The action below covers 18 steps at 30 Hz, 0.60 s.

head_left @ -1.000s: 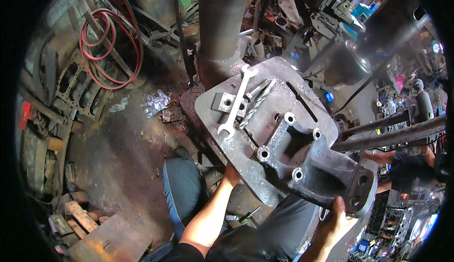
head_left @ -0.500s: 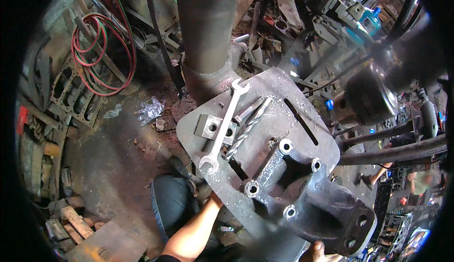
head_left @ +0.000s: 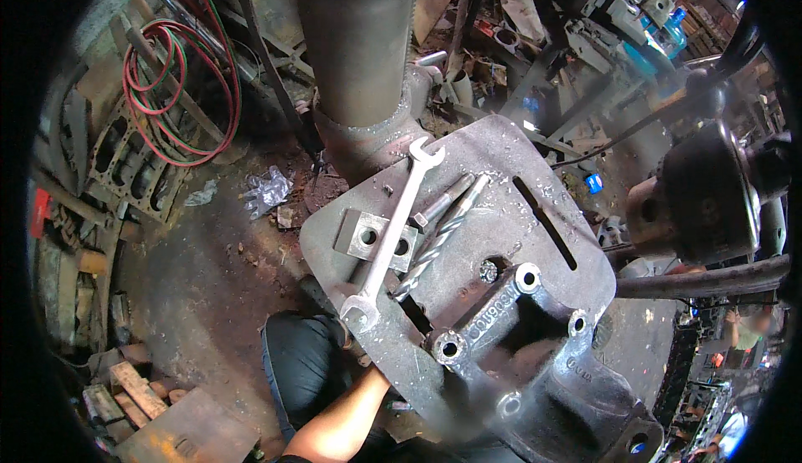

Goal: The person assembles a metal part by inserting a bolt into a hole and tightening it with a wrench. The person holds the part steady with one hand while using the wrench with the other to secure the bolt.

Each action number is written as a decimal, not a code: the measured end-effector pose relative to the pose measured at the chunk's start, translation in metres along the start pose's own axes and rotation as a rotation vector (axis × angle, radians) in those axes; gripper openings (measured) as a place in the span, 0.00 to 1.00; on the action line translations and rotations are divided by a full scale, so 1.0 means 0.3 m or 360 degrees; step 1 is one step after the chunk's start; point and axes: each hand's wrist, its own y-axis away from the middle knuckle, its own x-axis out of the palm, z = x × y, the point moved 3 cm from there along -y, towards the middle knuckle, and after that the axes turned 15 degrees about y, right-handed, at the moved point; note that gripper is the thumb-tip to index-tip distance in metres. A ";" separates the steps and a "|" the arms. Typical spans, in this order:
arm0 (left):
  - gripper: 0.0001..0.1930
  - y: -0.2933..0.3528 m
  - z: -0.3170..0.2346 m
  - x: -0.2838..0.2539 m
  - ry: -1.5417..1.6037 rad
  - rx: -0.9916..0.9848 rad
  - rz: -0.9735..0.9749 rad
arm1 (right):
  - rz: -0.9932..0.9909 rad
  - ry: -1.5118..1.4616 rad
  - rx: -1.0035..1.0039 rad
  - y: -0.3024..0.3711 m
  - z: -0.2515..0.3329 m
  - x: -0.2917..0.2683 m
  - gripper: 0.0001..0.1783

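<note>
A dark cast metal bracket (head_left: pixel 493 308) with several bored bosses lies over the near right part of a steel drill-press table (head_left: pixel 535 233). My left forearm (head_left: pixel 342 417) comes in from the lower edge and reaches up to the table's near left edge; the hand itself is hidden beneath the plate. My right hand is outside the picture. Left of the bracket, an open-ended wrench (head_left: pixel 394 225) lies across a small steel block with two holes (head_left: pixel 351 236). Beside the wrench are a twist drill bit (head_left: pixel 443 242) and a bolt (head_left: pixel 443 202).
A thick column (head_left: pixel 355 45) rises behind the table. The drill chuck (head_left: pixel 697 196) hangs at the right. Red and green hoses (head_left: pixel 134 87) are coiled at the left, wood pieces (head_left: pixel 134 388) lie lower left, and scrap metal fills the back. Another person (head_left: pixel 743 329) is far right.
The view has shifted slightly, and the bracket now sits lower and farther right in it. My right hand, at the bracket's near edge before, has gone out of view. The left forearm stays put.
</note>
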 end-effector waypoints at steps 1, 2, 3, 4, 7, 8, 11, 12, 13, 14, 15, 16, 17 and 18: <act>0.20 0.003 0.001 0.002 0.0006 0.0001 0.0001 | 0.0000 0.0015 -0.0010 -0.002 -0.001 0.001 0.38; 0.20 0.004 0.000 0.003 0.0015 0.0003 0.0002 | 0.0002 0.0031 -0.0025 -0.001 0.001 0.001 0.38; 0.20 0.004 0.001 0.005 0.0011 -0.0001 0.0003 | 0.0001 0.0048 -0.0036 -0.003 0.000 0.002 0.38; 0.20 0.006 0.000 0.004 0.0007 -0.0006 0.0001 | -0.0001 0.0063 -0.0047 -0.003 0.001 0.001 0.38; 0.20 0.010 -0.001 0.004 0.0011 -0.0011 0.0000 | 0.0006 0.0097 -0.0075 -0.005 0.002 0.004 0.37; 0.20 0.005 -0.001 0.003 0.0013 -0.0003 0.0004 | 0.0009 0.0111 -0.0085 -0.007 0.001 0.005 0.37; 0.20 0.020 0.003 -0.004 0.0020 -0.0021 -0.0008 | 0.0018 0.0144 -0.0106 -0.008 0.000 0.009 0.37; 0.20 0.022 0.003 -0.006 0.0022 -0.0021 -0.0012 | 0.0020 0.0154 -0.0111 -0.010 -0.002 0.010 0.37; 0.20 0.030 0.005 -0.009 0.0020 -0.0025 -0.0017 | 0.0022 0.0158 -0.0119 -0.011 -0.002 0.010 0.37; 0.20 0.035 0.007 -0.011 0.0021 -0.0030 -0.0024 | 0.0024 0.0169 -0.0126 -0.012 -0.003 0.009 0.36; 0.20 0.040 0.008 -0.013 0.0020 -0.0030 -0.0028 | 0.0027 0.0182 -0.0135 -0.013 -0.005 0.010 0.36; 0.20 0.046 0.011 -0.013 0.0023 -0.0035 -0.0032 | 0.0032 0.0193 -0.0141 -0.014 -0.005 0.009 0.36; 0.20 0.050 0.013 -0.014 0.0024 -0.0043 -0.0034 | 0.0029 0.0203 -0.0148 -0.016 -0.007 0.009 0.36; 0.20 0.055 0.015 -0.013 0.0024 -0.0045 -0.0037 | 0.0030 0.0212 -0.0149 -0.017 -0.008 0.008 0.36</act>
